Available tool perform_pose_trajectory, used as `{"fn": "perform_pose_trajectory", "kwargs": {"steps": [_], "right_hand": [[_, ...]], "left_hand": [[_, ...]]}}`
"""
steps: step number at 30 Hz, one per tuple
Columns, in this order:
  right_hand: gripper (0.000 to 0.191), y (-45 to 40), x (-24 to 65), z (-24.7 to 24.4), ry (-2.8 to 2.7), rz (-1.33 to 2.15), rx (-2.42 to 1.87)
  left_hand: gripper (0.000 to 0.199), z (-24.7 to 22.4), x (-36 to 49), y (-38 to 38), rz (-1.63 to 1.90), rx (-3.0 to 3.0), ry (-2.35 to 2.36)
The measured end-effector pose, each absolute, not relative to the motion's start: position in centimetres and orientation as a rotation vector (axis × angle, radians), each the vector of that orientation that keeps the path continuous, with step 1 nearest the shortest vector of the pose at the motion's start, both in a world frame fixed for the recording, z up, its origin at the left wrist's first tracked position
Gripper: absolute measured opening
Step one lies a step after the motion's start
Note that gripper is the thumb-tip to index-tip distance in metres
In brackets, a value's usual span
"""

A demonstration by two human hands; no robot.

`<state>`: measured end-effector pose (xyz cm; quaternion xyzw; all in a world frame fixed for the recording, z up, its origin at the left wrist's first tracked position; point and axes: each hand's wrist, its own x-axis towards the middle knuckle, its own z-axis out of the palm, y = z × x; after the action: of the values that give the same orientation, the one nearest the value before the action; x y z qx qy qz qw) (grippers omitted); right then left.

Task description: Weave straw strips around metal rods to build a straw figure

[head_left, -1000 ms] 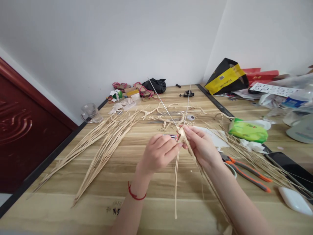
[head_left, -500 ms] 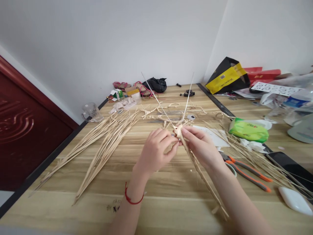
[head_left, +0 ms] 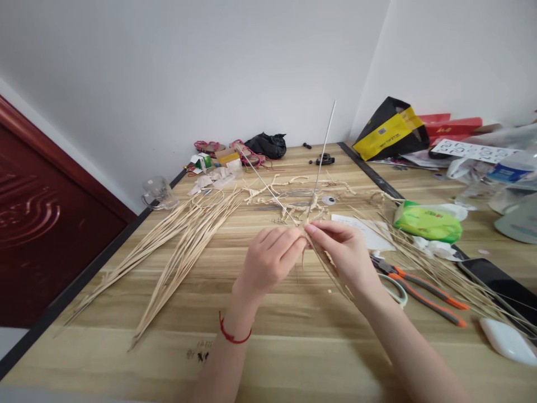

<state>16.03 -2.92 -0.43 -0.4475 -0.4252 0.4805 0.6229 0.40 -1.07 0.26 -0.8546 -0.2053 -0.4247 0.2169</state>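
Centrally, both hands pinch the woven piece (head_left: 305, 226), its 2 thin rods fanning upward: left hand (head_left: 268, 258) with fingers curled closed on its near side, right hand (head_left: 346, 249) with thumb and fingertips nearly together, above the table (head_left: 277, 347).

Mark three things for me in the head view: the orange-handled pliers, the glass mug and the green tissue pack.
Orange-handled pliers (head_left: 424, 294): head view, on a handle.
Glass mug (head_left: 163, 193): head view, side wall.
Green tissue pack (head_left: 428, 224): head view, front face.
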Motion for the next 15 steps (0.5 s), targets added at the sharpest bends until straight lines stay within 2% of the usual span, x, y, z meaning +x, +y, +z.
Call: {"fn": "perform_pose_trajectory", "kwargs": {"steps": [9, 15], "right_hand": [[0.028, -2.7, 16.8, -0.6, -1.157, 1.136, -1.070], [0.030, -2.1, 17.5, -1.1, -1.147, 1.184, -1.043]], "left_hand": [[0.011, 0.0, 0.1, -1.1, -1.138, -2.392, -0.612], [0.018, -0.3, -0.2, -0.9, -1.171, -2.514, -0.528]]}}
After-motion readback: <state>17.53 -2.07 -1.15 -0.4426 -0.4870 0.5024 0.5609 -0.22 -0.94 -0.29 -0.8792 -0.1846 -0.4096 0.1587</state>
